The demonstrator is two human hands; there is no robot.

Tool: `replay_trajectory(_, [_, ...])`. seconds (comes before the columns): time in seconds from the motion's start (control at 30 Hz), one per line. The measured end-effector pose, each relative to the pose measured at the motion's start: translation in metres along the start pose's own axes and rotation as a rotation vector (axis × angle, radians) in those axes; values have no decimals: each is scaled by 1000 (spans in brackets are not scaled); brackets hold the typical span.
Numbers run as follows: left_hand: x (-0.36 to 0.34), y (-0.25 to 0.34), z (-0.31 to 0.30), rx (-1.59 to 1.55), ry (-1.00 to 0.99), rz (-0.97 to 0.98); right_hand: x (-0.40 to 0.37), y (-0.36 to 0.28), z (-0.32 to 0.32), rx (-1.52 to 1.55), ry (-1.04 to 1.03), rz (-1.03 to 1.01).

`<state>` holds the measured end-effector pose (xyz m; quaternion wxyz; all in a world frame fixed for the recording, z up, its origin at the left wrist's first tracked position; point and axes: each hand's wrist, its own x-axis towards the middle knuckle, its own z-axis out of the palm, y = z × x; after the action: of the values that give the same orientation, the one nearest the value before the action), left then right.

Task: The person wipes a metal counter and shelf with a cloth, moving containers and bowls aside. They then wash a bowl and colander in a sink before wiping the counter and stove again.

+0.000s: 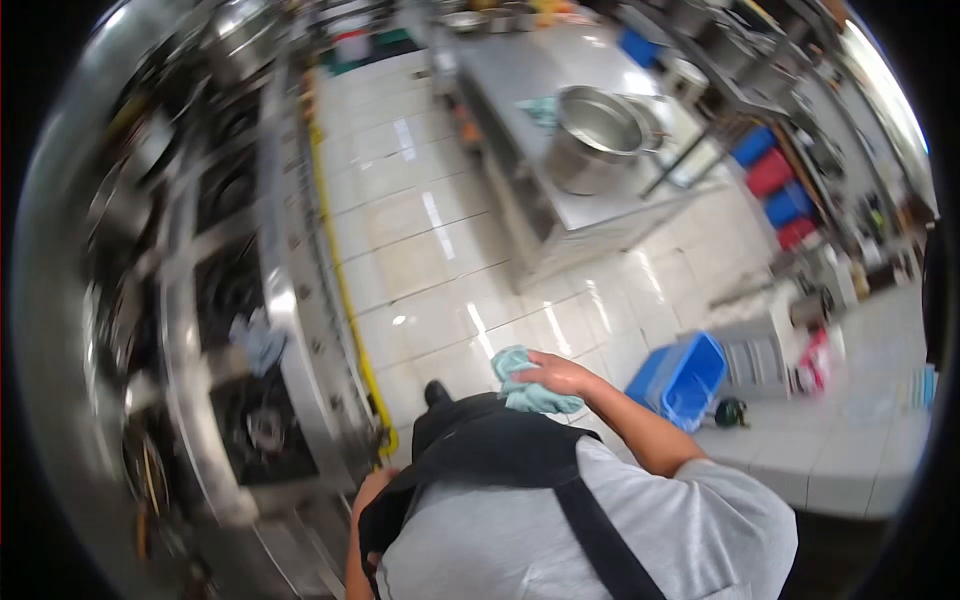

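Observation:
My right hand (560, 374), in front of the black apron (480, 445), is closed round a light green cloth (540, 397). Folds of the cloth hang out on both sides of the fingers. Low on the left, my left arm (365, 495) hangs beside the apron, close to the stove front; the fingers there are hidden. A greyish-blue cloth (258, 342) lies on the steel stove (285, 300) between burners.
A large steel pot (590, 165) stands on a steel table (510, 75), with another green cloth (540, 111) beside it. At the right is a blue bin (655, 375) on the tiled floor (420, 290). A yellow pipe (340, 270) runs along the stove.

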<state>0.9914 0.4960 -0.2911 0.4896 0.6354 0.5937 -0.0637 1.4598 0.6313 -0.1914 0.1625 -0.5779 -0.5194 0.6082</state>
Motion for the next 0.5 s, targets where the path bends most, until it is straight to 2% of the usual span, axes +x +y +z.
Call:
replay_trajectory(0.03, [26, -25, 7, 397, 30, -126, 2, -11, -9, -7, 110, -15])
replay_trajectory(0.07, [37, 30, -35, 336, 55, -142, 11, -18, -20, -19, 199, -34])
replay_trajectory(0.13, [91, 45, -82, -22, -118, 5, 30, -7, -64, 322, 226, 79])
replay_trajectory(0.17, [109, 69, -100, -136, -18, 49, 34, 0, -88, 488, 217, 129])
replay_trajectory(0.2, [113, 103, -121, -263, 88, 97, 16, -5, -98, 430, 314, 139])
replay_trajectory(0.23, [132, 135, -143, -189, 155, 238, 15, -4, -119, 376, 386, 141])
replay_trajectory(0.27, [151, 166, -167, -108, 230, 367, 15, -7, -137, 527, 461, 91])
replay_trajectory(0.3, [169, 193, -185, -97, 235, 395, 12, -4, -150, 687, 537, 42])
replay_trajectory(0.37, [204, 252, -215, -129, 169, 453, 22, 53, -199, 867, 630, 25])
replay_trajectory(0.43, [232, 314, -239, -182, 52, 508, 22, 64, -247, 759, 760, -5])
replay_trajectory(0.5, [255, 375, -256, -196, -45, 554, 29, 39, -289, 536, 840, -6])
